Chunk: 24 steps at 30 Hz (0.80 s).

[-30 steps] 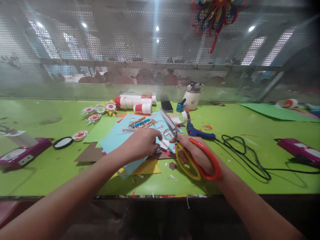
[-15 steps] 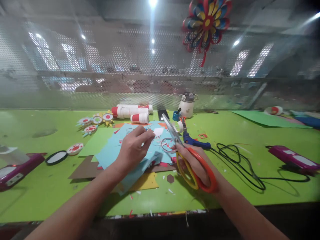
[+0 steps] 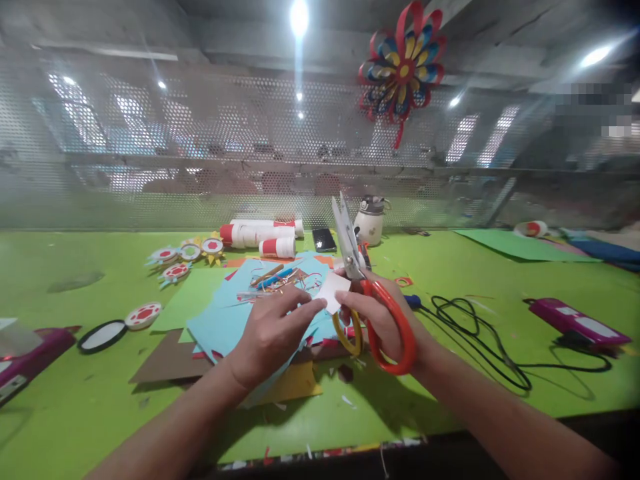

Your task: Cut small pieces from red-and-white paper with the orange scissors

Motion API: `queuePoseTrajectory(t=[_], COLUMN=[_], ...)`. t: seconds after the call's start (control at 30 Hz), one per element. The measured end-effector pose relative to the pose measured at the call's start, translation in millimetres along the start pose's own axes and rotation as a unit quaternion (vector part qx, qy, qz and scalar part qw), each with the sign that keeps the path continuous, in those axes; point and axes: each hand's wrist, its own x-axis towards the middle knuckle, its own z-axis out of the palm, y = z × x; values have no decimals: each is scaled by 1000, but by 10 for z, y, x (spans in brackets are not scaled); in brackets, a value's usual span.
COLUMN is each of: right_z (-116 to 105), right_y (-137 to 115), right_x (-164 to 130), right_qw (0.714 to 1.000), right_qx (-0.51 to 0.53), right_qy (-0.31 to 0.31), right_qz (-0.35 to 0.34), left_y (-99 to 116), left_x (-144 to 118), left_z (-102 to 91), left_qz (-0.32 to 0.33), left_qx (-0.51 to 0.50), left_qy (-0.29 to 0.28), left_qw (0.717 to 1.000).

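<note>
Pinched between the left hand's (image 3: 273,333) fingertips was a small white paper scrap (image 3: 333,292), lifted above the light-blue paper sheets (image 3: 225,320). It lay at three o'clock from that hand, touching the right hand (image 3: 385,320), whose fingers were closed through the orange-and-yellow-handled steel scissors (image 3: 370,313). Their long axis ran toward twelve o'clock, blades up and slightly parted. Bare green tabletop (image 3: 465,267) lay open at three o'clock, short of a black cable (image 3: 475,333).

Both forearms reach forward, left hand (image 3: 270,333) fingers pinched, right hand (image 3: 385,317) in a closed grip.
</note>
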Motion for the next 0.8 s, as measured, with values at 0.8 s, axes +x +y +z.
queuePoseTrajectory(t=[0.8], right_z=[111], right_y=[168], right_x=[-35], right_qw=[993], right_qx=[-89], right_qy=[50], right_qz=[-53], left_y=[84], left_x=[176], left_z=[22], left_qz=[-484], left_qx=[-510], left_qy=[27], left_qw=[710])
